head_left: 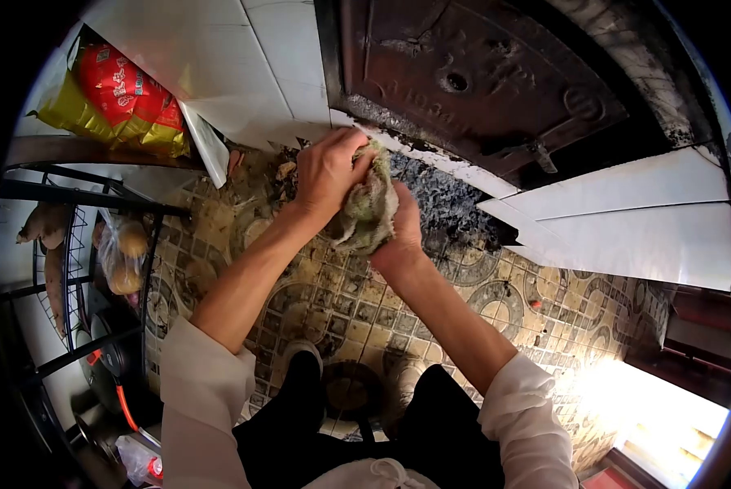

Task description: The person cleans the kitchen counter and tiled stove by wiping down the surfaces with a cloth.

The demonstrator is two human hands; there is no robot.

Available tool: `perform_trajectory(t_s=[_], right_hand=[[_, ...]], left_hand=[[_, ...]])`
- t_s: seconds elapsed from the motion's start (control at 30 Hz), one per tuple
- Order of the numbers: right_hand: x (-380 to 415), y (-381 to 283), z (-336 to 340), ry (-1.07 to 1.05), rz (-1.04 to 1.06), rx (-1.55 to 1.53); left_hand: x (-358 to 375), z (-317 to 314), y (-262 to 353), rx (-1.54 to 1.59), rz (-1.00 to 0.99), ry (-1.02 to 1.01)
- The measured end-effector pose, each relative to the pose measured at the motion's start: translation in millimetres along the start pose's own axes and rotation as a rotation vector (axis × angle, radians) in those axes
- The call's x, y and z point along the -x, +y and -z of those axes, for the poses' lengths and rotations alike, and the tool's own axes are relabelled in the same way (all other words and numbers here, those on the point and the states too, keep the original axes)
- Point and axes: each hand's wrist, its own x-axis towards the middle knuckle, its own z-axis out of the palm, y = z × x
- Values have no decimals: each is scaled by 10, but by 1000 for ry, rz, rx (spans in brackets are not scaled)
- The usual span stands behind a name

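Observation:
Both of my hands are on a crumpled, dirty greenish-grey rag (367, 210), held up above the floor in front of the stove. My left hand (329, 169) grips its upper part, with the fingers curled into the fabric. From the right and below, my right hand (404, 230) is closed round the other side; the rag hides most of its fingers. Just beyond the hands is a dark, rusty metal stove door (479, 90) with a latch. Black ash (439, 200) lies on the floor below it.
A black wire rack (72, 244) on the left holds tubers, a plastic bag (125, 253) of round produce, and pans. Red and gold packets (125, 98) lie above it. White tiles (634, 200) flank the stove. A round stool (351, 389) stands between my feet on the patterned floor.

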Motion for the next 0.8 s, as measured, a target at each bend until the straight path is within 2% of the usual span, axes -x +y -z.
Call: perform_trajectory(t_s=[0.1,0.13,0.2,0.23,0.27,0.33,0.4,0.47,0.53,0.6,0.63,0.73,0.8], right_hand=[[-29,-53,-21,25,46,66],[-39,-46,-46,24,33,63],[22,-34,-144,50,32,114],[69,-4,-197,82,34,119],[110,37,-244,115,34,126],[77,70,-236,55,7,69],[51,86,-186,3,-17,24],[22,61,-168,-6,5,107],[5,39,-184,-11,10,116],[141,68,-327,140,87,207],[118,80,-334,80,72,76],[8,73,-195,26,19,61],[9,79,-191,40,41,118]], left_hand=[[-34,48,-28,45,-2,79],[-4,53,-95,52,128,56],[-53,177,-120,50,159,70],[-47,194,-79,91,251,22],[-52,116,-40,152,155,113],[-129,56,30,-10,-98,159],[-79,66,11,-24,-71,158],[-41,96,-48,52,153,106],[-49,111,-80,15,123,126],[-62,102,-6,-17,56,77],[-93,69,27,-88,-54,122],[-79,107,23,-98,-43,94],[-22,108,-90,9,131,39]])
